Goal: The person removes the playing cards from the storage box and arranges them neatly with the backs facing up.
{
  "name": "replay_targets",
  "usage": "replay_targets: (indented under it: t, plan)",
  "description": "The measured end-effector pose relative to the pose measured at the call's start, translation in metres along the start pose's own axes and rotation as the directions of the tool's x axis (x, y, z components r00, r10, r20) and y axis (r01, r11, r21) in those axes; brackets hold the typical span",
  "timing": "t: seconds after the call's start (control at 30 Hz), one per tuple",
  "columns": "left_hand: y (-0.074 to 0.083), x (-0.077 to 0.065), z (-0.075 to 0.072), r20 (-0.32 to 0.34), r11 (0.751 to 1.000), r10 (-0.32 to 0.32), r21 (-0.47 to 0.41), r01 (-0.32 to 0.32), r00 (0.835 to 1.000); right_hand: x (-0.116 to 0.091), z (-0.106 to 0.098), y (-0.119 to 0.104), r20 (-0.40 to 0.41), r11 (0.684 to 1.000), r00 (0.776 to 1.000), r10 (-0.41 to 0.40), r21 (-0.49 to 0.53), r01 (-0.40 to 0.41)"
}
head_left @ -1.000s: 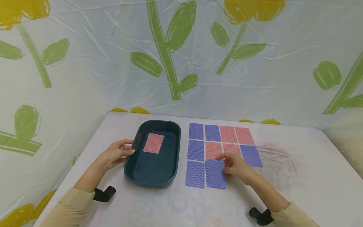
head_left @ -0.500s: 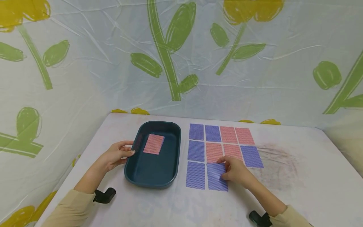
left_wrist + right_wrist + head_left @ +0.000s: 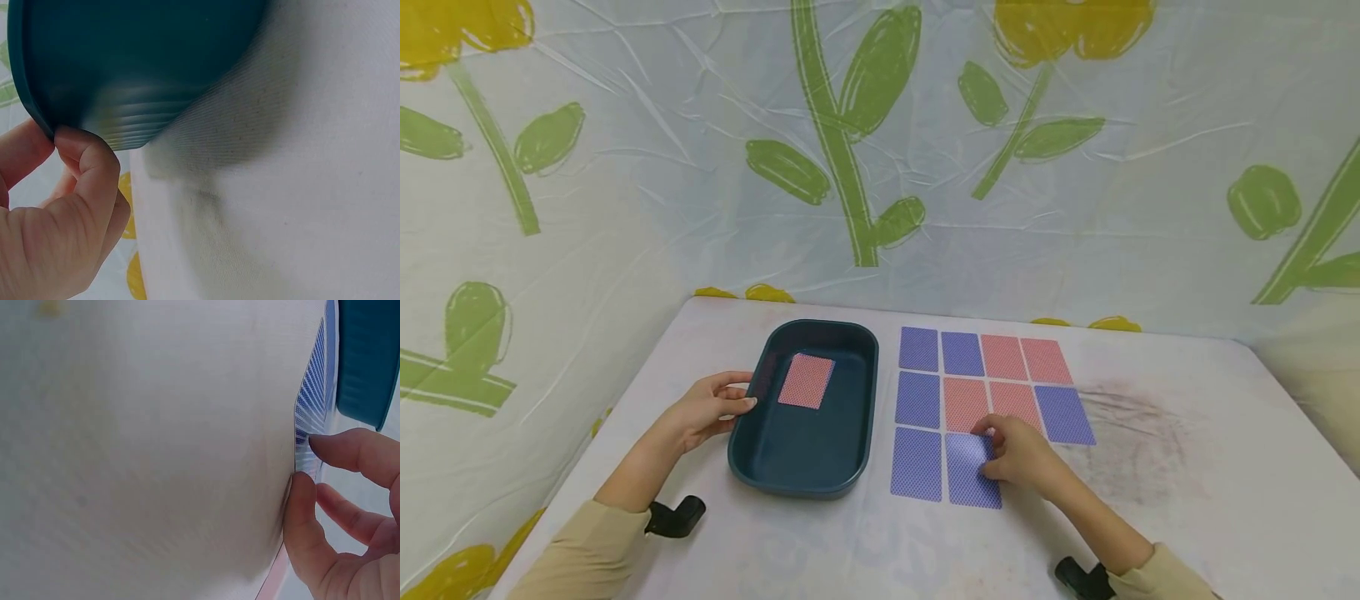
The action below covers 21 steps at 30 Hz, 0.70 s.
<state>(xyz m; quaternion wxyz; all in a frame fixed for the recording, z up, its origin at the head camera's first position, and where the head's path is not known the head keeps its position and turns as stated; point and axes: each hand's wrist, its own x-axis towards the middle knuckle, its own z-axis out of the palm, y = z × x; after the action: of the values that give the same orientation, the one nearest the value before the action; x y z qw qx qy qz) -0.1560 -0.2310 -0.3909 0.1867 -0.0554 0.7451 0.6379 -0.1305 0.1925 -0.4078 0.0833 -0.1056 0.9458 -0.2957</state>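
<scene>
My left hand (image 3: 707, 408) grips the left rim of a dark teal rectangular tray (image 3: 801, 467), thumb over the edge and fingers outside. Inside the tray lies a red-backed playing card (image 3: 806, 382), a blue sliver showing along its right side. My right hand (image 3: 1022, 454) holds a blue-backed playing card (image 3: 970, 479) by its upper right part. In the right wrist view, the thumb (image 3: 350, 450) is on that card's (image 3: 310, 403) patterned back, and the index finger (image 3: 302, 512) meets its edge. The card lies low at the table, at the right end of the front row.
Red-backed (image 3: 1002, 356) and blue-backed cards (image 3: 917, 398) lie face down in rows right of the tray. Another blue-backed card (image 3: 916, 463) sits left of the held one. The white table (image 3: 1187, 500) meets a flower-printed sheet (image 3: 700, 167) at the back.
My right hand and the blue-backed card have shifted slightly toward me, exposing more of the red card behind. The card's front edge sits lower in view. My left hand stays on the tray.
</scene>
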Motion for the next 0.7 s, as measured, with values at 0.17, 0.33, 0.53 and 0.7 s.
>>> replay_targets:
  t: [0.17,0.33,0.53,0.7]
  plan:
    - [0.001,-0.001,0.001,-0.006,1.000,-0.004,0.000,0.004,1.000,0.000,0.000,-0.001,-0.012,0.999,1.000,-0.013,-0.036,0.013]
    - [0.001,-0.001,0.000,-0.012,1.000,-0.009,0.016,0.009,1.000,0.004,-0.001,-0.002,-0.014,0.995,0.999,-0.052,-0.083,0.051]
    - [0.000,0.000,-0.001,-0.006,1.000,-0.002,0.010,0.002,1.000,0.017,-0.005,-0.004,-0.011,0.989,0.993,-0.121,-0.083,0.119]
    - [-0.001,0.000,-0.001,-0.007,1.000,0.000,0.010,0.000,1.000,0.035,-0.011,-0.009,0.021,0.985,0.986,-0.167,-0.034,0.168]
